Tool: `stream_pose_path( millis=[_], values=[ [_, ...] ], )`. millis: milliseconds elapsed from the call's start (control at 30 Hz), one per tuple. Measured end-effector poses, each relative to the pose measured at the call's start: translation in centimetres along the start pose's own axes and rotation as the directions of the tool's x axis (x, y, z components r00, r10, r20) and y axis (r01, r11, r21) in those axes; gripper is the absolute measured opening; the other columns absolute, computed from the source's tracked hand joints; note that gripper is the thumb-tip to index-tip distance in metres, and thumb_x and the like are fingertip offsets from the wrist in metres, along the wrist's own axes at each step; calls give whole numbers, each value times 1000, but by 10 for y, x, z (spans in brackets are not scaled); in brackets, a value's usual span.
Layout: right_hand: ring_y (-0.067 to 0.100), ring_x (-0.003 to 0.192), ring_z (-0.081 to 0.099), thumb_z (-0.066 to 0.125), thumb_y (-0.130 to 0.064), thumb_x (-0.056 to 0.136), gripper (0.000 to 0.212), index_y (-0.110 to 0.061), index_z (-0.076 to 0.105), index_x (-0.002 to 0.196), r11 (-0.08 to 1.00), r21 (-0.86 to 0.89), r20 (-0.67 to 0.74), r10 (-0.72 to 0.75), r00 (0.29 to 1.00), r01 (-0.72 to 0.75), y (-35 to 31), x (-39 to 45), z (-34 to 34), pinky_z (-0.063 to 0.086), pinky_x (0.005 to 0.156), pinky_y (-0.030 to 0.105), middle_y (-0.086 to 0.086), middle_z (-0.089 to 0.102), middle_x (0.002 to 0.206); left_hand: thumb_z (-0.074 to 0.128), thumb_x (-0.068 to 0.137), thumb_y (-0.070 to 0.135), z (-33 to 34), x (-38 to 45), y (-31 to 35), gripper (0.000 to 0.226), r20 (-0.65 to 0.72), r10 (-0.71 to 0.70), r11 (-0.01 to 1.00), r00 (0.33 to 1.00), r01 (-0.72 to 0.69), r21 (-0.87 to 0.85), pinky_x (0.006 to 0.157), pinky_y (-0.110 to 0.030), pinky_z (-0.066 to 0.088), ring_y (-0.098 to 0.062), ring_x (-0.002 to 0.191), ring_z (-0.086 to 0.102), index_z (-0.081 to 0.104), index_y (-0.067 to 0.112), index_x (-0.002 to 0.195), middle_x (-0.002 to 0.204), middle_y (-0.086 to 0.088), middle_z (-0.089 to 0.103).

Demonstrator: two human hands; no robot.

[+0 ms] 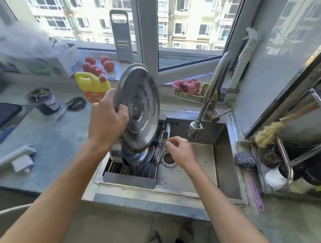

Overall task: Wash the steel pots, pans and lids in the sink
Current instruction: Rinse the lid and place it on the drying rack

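On the counter left of the sink [226, 161], a yellow bottle [92, 87] stood near a dark cup [43, 100], with tomatoes [98, 64] on the sill behind. Over the sink's left edge, the left hand [105, 119] gripped a round steel lid [138, 107] by its rim, fingers curled round the edge, holding it up and tilted so its inner face showed: dull grey metal with concentric rings and a wet sheen. Below it, more steel pots [136, 156] sat stacked on a rack [130, 172] in the sink's left part. Just right of them, the right hand [180, 151] hung above the drain [169, 158], fingers loosely curled by a thin upright lid [167, 130]; whether it pinched anything could not be told. Farther right, the faucet [210, 105] arched over the basin, and a scourer [244, 159] lay on the rim.
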State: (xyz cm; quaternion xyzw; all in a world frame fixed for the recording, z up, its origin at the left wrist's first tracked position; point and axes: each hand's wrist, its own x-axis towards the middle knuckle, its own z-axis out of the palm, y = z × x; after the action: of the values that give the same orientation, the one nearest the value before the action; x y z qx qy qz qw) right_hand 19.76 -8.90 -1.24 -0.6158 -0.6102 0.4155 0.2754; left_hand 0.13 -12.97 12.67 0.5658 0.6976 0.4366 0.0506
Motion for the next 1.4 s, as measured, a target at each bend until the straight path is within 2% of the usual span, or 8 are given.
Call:
stream_pose_path(
  millis=[200,333,567,700,800,1033,1300,1400],
  values=[
    [11,91,60,59,-21,93,23,-12,70,112,998,10,-55,62,997,-62,1,4,13,40,67,20,-5,66,95,54,92,6,31,-11,-22,36,137,81,982,987,-103,157,74,-49,54,-44,77,64,60,10,127,84,-21,71],
    [15,97,58,56,-20,94,28,-12,66,117,992,1,-127,128,984,-128,9,10,17,41,79,24,-4,62,99,53,92,6,61,-21,-40,39,223,80,960,972,-135,244,64,-41,41,-45,78,63,58,9,131,85,-23,69],
    [23,100,65,53,-34,95,36,-12,59,123,962,-143,19,239,971,-234,18,32,23,54,88,39,7,65,115,49,94,6,83,-20,-60,24,287,-66,973,956,-2,229,63,-37,35,-33,68,48,56,7,118,79,-17,64],
    [27,94,69,59,-35,93,31,-11,60,112,957,-146,90,265,960,-250,18,45,31,56,88,46,9,68,104,47,96,6,89,-18,-69,9,316,-205,966,926,141,216,63,-39,39,-37,72,55,50,8,104,73,-11,58],
    [31,87,71,61,-23,89,12,-11,60,86,963,-165,91,231,969,-214,14,53,38,58,81,45,14,71,93,45,97,5,95,-15,-79,8,370,-287,951,884,217,219,64,-42,48,-38,76,60,45,10,103,75,-11,58],
    [24,69,66,58,-14,84,12,-8,57,73,972,-215,50,108,993,-94,0,56,52,53,60,34,10,67,77,43,103,17,114,-13,-78,16,541,-291,954,789,196,226,72,-43,51,-33,81,61,41,14,119,94,-14,63],
    [24,67,73,63,-20,91,16,-10,62,79,979,-119,67,172,983,-164,21,62,36,61,70,45,11,72,72,39,106,19,135,-5,-62,21,658,-194,966,728,24,257,72,-43,39,-39,80,51,37,6,123,99,-25,59],
    [26,66,73,62,-23,93,16,-11,65,84,976,-63,117,213,970,-207,25,65,36,61,70,48,12,73,74,38,108,26,140,5,-62,32,685,-190,963,704,-2,269,76,-43,40,-48,97,58,35,5,131,110,-30,61]
  ],
)
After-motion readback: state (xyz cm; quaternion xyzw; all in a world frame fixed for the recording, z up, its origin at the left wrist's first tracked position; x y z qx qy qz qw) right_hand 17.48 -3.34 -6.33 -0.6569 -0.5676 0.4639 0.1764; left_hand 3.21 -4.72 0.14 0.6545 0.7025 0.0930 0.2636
